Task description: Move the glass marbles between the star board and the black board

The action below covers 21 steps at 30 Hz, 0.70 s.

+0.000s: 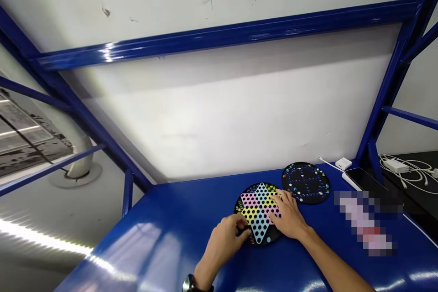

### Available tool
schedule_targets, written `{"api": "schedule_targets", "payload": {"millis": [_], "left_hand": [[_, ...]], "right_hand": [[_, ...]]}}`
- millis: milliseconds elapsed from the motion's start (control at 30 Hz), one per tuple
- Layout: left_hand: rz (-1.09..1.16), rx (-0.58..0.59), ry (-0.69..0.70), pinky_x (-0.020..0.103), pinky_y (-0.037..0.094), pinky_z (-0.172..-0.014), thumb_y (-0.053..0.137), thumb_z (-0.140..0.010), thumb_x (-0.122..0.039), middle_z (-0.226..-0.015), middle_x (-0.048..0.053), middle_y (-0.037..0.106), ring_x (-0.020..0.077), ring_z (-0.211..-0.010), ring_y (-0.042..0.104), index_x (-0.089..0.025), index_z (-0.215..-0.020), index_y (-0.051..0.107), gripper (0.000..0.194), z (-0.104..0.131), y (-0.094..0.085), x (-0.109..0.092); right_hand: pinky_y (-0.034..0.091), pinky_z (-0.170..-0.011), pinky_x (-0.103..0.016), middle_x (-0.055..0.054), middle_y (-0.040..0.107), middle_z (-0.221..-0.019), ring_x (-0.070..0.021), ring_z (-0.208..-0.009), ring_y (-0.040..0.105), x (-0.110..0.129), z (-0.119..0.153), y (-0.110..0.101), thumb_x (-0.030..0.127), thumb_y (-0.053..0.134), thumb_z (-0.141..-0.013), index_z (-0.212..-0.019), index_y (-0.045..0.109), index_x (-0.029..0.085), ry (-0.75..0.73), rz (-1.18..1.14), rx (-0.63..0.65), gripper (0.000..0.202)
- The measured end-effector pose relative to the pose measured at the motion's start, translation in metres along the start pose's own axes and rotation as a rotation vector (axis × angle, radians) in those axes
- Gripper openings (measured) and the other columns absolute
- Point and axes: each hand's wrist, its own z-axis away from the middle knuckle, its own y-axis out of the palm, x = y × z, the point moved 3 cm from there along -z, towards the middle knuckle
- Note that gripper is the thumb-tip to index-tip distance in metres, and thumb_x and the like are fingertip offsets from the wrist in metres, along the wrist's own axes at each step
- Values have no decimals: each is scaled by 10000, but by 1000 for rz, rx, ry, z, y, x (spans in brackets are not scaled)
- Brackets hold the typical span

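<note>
A round black game board point(261, 225) with a star of pink, yellow and blue sections full of holes lies on the blue table. Small coloured marbles sit around its rim. My left hand point(226, 238), with a dark watch on the wrist, is at the board's lower left edge, thumb and index finger bent toward each other with a gap between the tips; whether something small is between them is too small to tell. My right hand point(288, 215) rests spread on the board's right side, its fingers over the yellow and pink sections.
A second round black board point(305, 183) with marbles lies behind at the right. Further right are a white charger point(343, 163), a dark phone point(364, 179), cables and a blurred object. Blue metal frame bars point(219, 39) surround the blue table point(171, 219).
</note>
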Motion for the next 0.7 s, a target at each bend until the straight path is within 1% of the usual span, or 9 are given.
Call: {"api": "schedule_targets", "payload": {"millis": [67,167,300,400,533,633,700], "left_hand": [[-58,2,-9,251,415,-696,659,-786,-300,-992,-19,735,174,-898,664,-269,-971,674,188,8,6,-1],[-128,22,15,250,404,-701,640,-803,-274,-1036,-15,732,177,-937,668,-279,-973,661,172,7,11,-8],[-267,51,32,276,420,-734,627,-808,-232,-1060,29,738,221,-992,669,-256,-991,659,187,2,8,-17],[-334,68,47,299,437,-759,621,-811,-224,-1046,52,740,258,-1019,664,-239,-982,662,177,1,5,-23],[-330,80,20,295,440,-742,617,-806,-209,-1021,49,742,261,-982,680,-234,-946,667,151,1,2,-26],[-314,83,22,283,433,-733,640,-795,-186,-1034,40,744,243,-976,686,-232,-921,680,140,1,1,-26],[-299,97,24,280,435,-736,662,-803,-206,-1040,29,749,234,-975,689,-242,-918,698,125,1,0,-24]], "right_hand": [[290,-1186,-472,-91,435,-1532,-297,-1437,328,0,0,0,378,512,-884,-1333,569,225,1,5,1,478],[289,-1189,-465,-89,429,-1539,-293,-1446,317,-1,1,0,390,511,-887,-1341,562,230,4,9,8,485],[282,-1193,-473,-90,414,-1552,-294,-1459,300,-2,1,0,396,507,-894,-1349,557,225,6,12,21,489],[288,-1192,-471,-85,425,-1544,-293,-1453,314,-2,1,-1,386,514,-893,-1344,563,233,1,12,13,479],[317,-1174,-470,-74,446,-1530,-294,-1437,341,0,0,-3,376,533,-883,-1329,576,261,-4,15,2,462],[313,-1178,-466,-79,444,-1532,-293,-1440,338,-1,0,-3,370,535,-880,-1332,576,250,-1,12,6,470],[310,-1181,-461,-80,442,-1535,-290,-1445,332,0,0,-3,370,535,-880,-1332,575,246,1,8,11,471]]}}
